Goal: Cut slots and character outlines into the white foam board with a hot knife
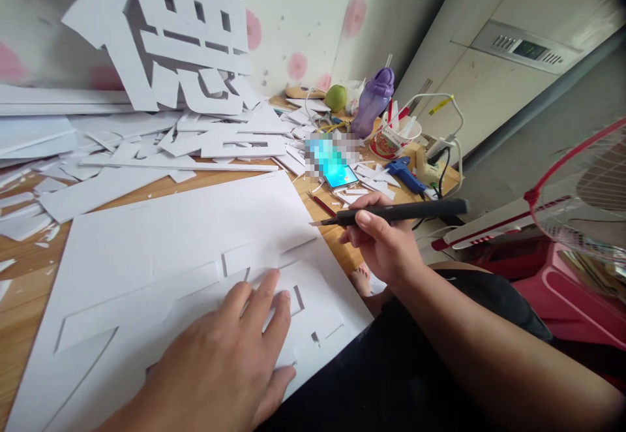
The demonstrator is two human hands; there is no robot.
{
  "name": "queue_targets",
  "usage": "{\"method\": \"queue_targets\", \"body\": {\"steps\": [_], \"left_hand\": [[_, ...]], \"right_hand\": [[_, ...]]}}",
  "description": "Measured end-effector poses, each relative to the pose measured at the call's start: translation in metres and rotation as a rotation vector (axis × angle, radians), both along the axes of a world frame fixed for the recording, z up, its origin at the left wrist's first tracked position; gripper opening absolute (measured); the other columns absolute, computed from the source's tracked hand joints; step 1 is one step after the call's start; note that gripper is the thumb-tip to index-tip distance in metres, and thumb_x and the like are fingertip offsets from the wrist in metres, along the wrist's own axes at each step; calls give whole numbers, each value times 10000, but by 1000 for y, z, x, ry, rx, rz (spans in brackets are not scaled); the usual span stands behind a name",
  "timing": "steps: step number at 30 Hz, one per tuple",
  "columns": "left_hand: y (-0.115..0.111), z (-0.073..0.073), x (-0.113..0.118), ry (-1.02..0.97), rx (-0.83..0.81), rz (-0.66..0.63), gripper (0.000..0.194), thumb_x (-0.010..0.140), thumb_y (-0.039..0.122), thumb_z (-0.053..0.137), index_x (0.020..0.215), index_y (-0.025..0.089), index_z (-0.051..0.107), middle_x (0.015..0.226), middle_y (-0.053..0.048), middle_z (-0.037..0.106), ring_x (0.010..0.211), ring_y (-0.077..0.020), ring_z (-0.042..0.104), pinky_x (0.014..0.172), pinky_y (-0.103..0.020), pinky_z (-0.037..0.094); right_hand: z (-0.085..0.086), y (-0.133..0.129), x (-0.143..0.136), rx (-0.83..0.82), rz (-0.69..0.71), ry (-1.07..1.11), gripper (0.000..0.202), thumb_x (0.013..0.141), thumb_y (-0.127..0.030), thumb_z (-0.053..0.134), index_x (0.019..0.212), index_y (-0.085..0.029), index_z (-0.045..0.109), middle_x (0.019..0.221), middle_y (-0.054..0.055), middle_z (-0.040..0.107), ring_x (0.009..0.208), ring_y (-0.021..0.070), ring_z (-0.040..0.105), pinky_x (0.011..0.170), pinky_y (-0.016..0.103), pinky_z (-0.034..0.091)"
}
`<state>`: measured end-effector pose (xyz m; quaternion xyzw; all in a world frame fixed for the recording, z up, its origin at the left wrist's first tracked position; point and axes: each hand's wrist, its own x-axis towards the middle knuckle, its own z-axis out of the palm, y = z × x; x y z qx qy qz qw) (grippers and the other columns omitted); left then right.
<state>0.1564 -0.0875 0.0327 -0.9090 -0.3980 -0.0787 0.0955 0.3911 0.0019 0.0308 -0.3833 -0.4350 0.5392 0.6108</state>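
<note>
A large white foam board (195, 236) lies on the wooden table, with cut lines and small openings in its lower half. My left hand (225, 347) rests flat on it, fingers spread, holding nothing. To the right, my right hand (386, 239) is closed around a black pen-like knife (405, 211), raised near the board's right edge. The knife's thin blade points left, over that edge. Part of the board is hidden under my left hand.
White offcuts (235, 145) litter the table's back. A cut-out white character (195, 34) leans on the wall. Behind the knife are a lit phone (332, 161), a blue glue gun (407, 174), a paper tub (391, 138) and a purple bottle (372, 102). A fan (581, 190) stands right.
</note>
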Motion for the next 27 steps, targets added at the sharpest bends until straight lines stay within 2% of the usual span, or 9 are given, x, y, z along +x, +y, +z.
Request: {"method": "queue_targets", "body": {"steps": [4,8,11,13,15,19,21,25,27], "left_hand": [[-1,5,2,-15,-6,0,338,792,224,660,1096,208,807,1136,-101,808,938,-305,722,707,-399,619],[12,12,-19,-39,-26,74,286,840,256,595,1062,239,775,1086,-98,752,958,-326,677,696,-438,587],[35,16,-46,-36,-110,145,301,904,350,551,1131,274,733,1160,-97,703,1031,-329,643,707,-432,560],[55,16,-62,-35,-193,165,281,906,423,552,1072,283,731,1172,-89,703,1043,-328,639,773,-459,565],[75,13,-72,-48,-253,200,322,897,440,554,1115,276,724,1198,-89,708,1071,-327,641,858,-495,569],[93,5,-73,-42,-146,341,358,915,398,509,1133,216,728,1193,-130,729,1073,-360,642,862,-522,581],[85,4,-64,-45,-63,294,360,936,356,489,1140,182,730,1187,-148,735,1068,-370,647,852,-535,591],[50,7,-40,-82,21,-49,337,1001,212,425,1034,137,752,1025,-126,777,942,-306,710,756,-461,624],[34,8,-30,-113,14,-163,341,997,162,426,1062,118,759,1055,-119,799,943,-289,738,750,-430,635]], "right_hand": [[2,-18,17,88,-5,-112,338,754,-325,907,1011,-249,701,811,-27,731,618,116,671,594,252,624],[6,-29,36,141,-16,-171,349,754,-287,909,1045,-262,719,860,-7,750,653,140,707,630,282,639],[12,-29,43,116,-46,-106,307,726,-318,910,969,-246,737,789,-11,720,598,124,651,581,268,625],[15,-27,44,69,-60,-54,267,709,-347,903,884,-230,738,679,-36,653,521,94,566,530,239,592],[16,-25,43,10,-43,-40,248,685,-350,896,792,-214,720,594,-58,579,466,69,485,483,210,546],[18,-24,38,-117,28,-80,207,646,-274,852,748,-209,685,566,-59,564,453,70,468,449,196,497],[19,-21,34,-171,61,-116,211,631,-270,833,754,-209,672,551,-56,573,444,83,486,429,200,475],[23,-6,16,-228,121,-251,243,627,-336,821,715,-192,647,536,-44,588,413,94,500,388,206,427],[23,6,0,-224,148,-301,260,639,-353,819,695,-192,622,524,-54,565,402,89,476,378,207,400]]}}
